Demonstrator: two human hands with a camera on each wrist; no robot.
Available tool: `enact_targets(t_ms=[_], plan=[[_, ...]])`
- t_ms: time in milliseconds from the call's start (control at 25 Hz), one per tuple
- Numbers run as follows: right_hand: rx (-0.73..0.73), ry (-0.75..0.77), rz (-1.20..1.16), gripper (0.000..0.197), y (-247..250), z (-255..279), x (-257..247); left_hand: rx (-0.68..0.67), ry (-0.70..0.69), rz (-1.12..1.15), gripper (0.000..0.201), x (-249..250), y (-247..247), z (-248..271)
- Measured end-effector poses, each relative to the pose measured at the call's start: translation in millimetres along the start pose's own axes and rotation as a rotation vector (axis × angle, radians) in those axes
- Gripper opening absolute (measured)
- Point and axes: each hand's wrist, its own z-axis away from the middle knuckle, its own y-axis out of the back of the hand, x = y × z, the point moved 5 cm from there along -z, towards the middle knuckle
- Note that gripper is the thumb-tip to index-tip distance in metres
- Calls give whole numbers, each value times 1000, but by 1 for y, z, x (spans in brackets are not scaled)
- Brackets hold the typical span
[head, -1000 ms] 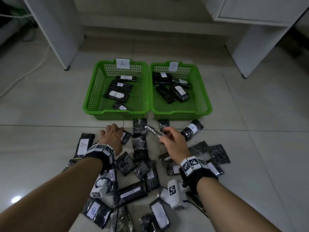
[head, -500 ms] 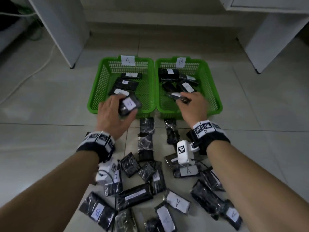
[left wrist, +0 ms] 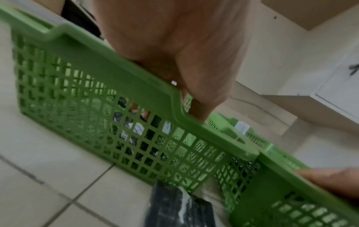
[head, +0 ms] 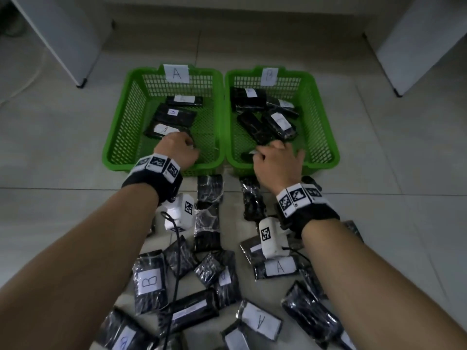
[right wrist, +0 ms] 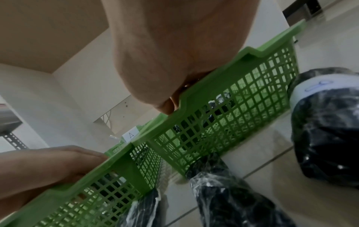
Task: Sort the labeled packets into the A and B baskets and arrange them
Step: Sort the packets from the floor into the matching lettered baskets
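Two green mesh baskets stand side by side, basket A (head: 125, 122) on the left and basket B (head: 322, 127) on the right, each with several black wrapped packets inside. My left hand (head: 188, 142) reaches over the near rim of A, its fingers curled round a black packet (head: 191, 136). In the left wrist view that packet's white label (left wrist: 137, 129) shows through the mesh. My right hand (head: 267, 149) is low in the front of B and holds a dark packet (head: 249, 155) down near the basket floor. Its fingertips are hidden behind the rim (right wrist: 213, 79) in the right wrist view.
Many black packets lie loose on the tiled floor under my forearms, among them one marked B (head: 149, 281) and one marked A (head: 279, 267). White furniture legs (head: 63, 39) (head: 414, 46) stand behind the baskets on both sides.
Both hands lifted packets from the floor pile and carried them forward. They have now dropped from above the near rims down into baskets A and B.
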Motion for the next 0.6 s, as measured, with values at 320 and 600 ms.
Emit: enact_targets(t_ms=[320,600], plan=[[376,376,-257,6,26,62,-18,467,-256,-77,24,42,17,63],[-124,210,53,40,-30,101,-1,103,-396,-134,20,50,-53,127]])
